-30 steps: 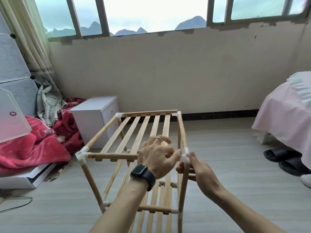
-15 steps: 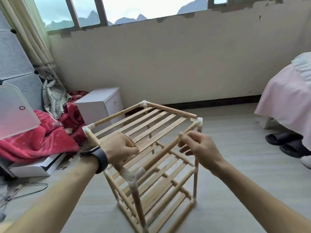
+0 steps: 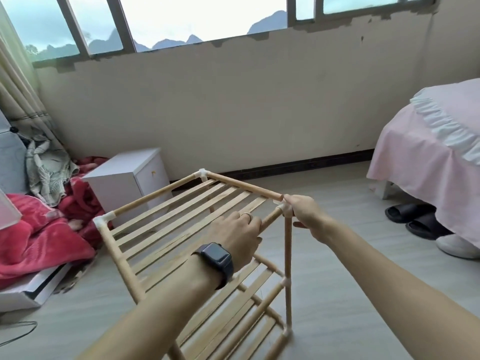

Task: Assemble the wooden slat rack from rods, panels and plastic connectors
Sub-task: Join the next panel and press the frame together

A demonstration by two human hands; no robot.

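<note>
- The rack [image 3: 181, 224] stands on the floor [image 3: 337, 294], turned further than half a second ago, so its top right corner now sits right at the right hand's grip.
- The left hand [image 3: 233, 237] has slid along the front top rod [image 3: 271, 219] towards that corner. Its fingers curl over the rod and hold it just short of the corner connector [image 3: 285, 209].
- The right hand [image 3: 304, 214] has gone from the rod to the connector itself. Its fingertips are closed on the white piece in a pinch, with the thumb below.
- The far top rod [image 3: 244, 187] ends just above the pinch. Its tip looks bare, so it may not be seated in the connector, but I cannot tell for sure.
- The upright rod [image 3: 287, 250] drops straight down from the pinch to the lower shelf joints.
- Judgement: the frame is almost complete, with both shelves slatted. The hands have closed in on one joint, so the step is seating or checking this corner.
- Next it likely needs a push of the rod into the socket while the left hand steadies the rack.
- Risk: pressing here could pop a neighbouring joint.
</note>
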